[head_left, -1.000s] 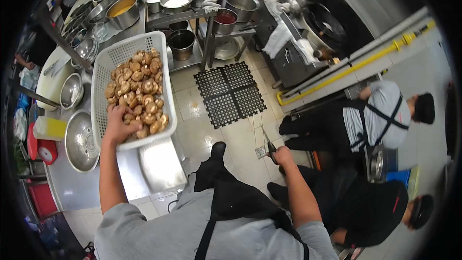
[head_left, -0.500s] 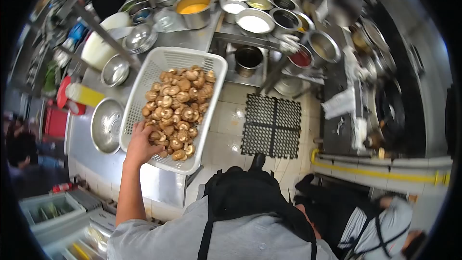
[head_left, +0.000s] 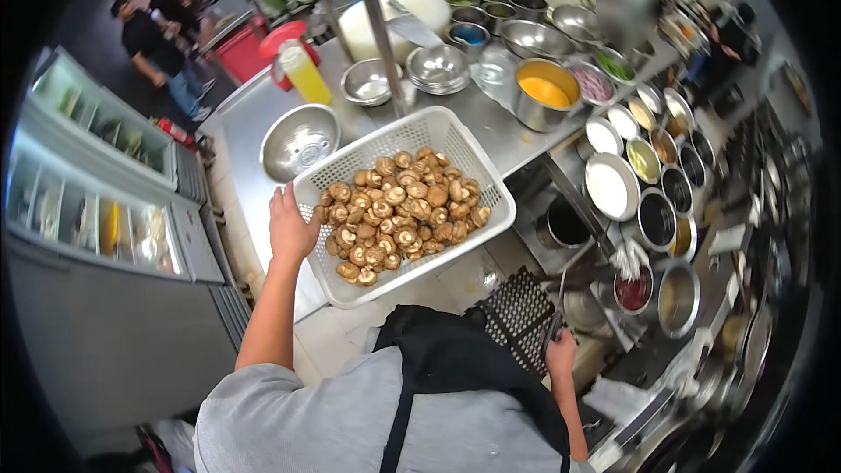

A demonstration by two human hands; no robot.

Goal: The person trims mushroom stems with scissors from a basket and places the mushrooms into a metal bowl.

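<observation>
A white perforated plastic basket [head_left: 477, 153] sits on the steel table and holds a heap of brown shiitake mushrooms [head_left: 399, 210]. My left hand [head_left: 294, 226] is at the basket's left rim, thumb toward the inside and fingers along the outer side, apart from the heap. Low on the right, by my apron, my right hand [head_left: 561, 352] is closed around the dark handle of a knife [head_left: 554, 326]. Its thin blade points up and away from me, over the floor. A steel bowl with holes [head_left: 300, 142] stands just beyond my left hand.
Beyond the basket are stacked steel bowls [head_left: 437, 68], a bottle of yellow liquid [head_left: 304, 74] and a pot of orange liquid [head_left: 545, 92]. Several sauce containers [head_left: 611, 186] line the right. A black mat [head_left: 517, 315] lies on the floor. People [head_left: 158, 44] stand at far left.
My view has turned left. My left hand has moved from the mushrooms' edge to the basket rim. My right hand with the knife has come into view.
</observation>
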